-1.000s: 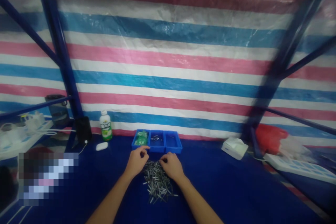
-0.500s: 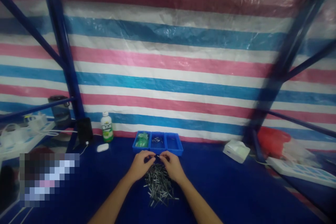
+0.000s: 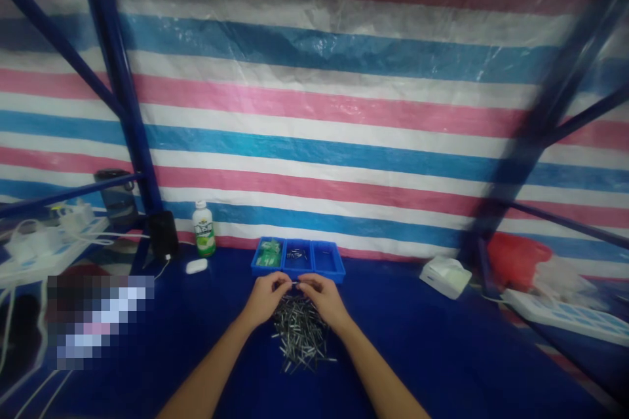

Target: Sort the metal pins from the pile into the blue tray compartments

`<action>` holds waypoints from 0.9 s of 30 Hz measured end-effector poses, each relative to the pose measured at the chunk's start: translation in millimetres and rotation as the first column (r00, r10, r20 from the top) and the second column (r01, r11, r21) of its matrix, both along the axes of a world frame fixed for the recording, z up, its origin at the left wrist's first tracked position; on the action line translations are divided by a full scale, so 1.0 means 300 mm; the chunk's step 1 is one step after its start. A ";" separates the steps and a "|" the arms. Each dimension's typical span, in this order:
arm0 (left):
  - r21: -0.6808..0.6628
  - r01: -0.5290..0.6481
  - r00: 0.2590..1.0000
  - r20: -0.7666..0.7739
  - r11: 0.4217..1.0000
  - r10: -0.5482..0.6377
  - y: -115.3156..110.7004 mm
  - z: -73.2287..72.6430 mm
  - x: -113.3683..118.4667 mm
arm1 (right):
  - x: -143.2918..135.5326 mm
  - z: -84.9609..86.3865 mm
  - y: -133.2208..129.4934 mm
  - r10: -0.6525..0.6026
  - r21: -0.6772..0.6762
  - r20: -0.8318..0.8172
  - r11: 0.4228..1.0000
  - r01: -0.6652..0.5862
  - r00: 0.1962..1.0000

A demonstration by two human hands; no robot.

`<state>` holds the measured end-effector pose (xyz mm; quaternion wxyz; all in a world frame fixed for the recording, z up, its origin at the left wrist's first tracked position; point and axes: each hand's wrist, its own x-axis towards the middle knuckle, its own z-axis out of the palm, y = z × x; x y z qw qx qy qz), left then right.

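left hand (image 3: 265,296) and right hand (image 3: 324,294) jointly pinch one slim metal piece (image 3: 295,283), twelve o'clock of the pile (image 3: 301,337); seemingly a handling step, next needing a steady grip

Hands, two, bare: left hand (image 3: 268,299) and right hand (image 3: 324,299), fingertips nearly meeting, one small metal rod (image 3: 295,283) pinched between them. Pile of metal rods (image 3: 302,337), loose, lying crosswise on the blue table (image 3: 407,340), directly below the hands. Blue trays, three, in one row behind the hands: left tray (image 3: 259,270), green packets (image 3: 269,253); middle tray (image 3: 298,266), a few short rods (image 3: 297,253); right tray (image 3: 328,264), one tiny piece. Bottle (image 3: 204,230), white and green, upright; white case (image 3: 196,266) just before it. Tissue pack (image 3: 445,278), at right. Red bag (image 3: 518,260), beyond. Striped sheet (image 3: 324,144), backdrop.
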<state>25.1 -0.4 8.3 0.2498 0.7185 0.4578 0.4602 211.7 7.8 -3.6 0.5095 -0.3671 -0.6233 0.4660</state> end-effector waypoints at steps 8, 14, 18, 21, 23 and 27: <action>-0.029 0.038 0.996 0.084 0.999 -0.035 -0.014 0.008 0.004 | 0.000 0.021 -0.019 -0.082 -0.003 -0.052 0.997 0.082 0.995; -0.035 0.008 0.995 0.105 0.999 -0.004 -0.004 -0.001 0.004 | 0.001 0.015 -0.005 -0.105 0.018 -0.034 0.994 0.106 0.994; -0.025 -0.052 0.980 0.192 0.998 0.056 0.018 -0.015 -0.009 | 0.009 0.023 0.002 -0.070 -0.087 -0.233 0.995 0.051 0.970; 0.001 -0.123 0.962 0.245 0.992 0.119 0.027 -0.021 -0.024 | 0.032 0.044 -0.010 -0.023 -0.167 -0.447 0.984 -0.059 0.894; 0.021 -0.180 0.956 0.241 0.983 0.169 0.031 -0.024 -0.032 | 0.049 0.057 -0.019 0.018 -0.201 -0.512 0.970 -0.140 0.859; 0.039 -0.265 0.945 0.207 0.963 0.252 0.040 -0.030 -0.040 | 0.060 0.063 -0.022 0.057 -0.287 -0.434 0.937 -0.198 0.899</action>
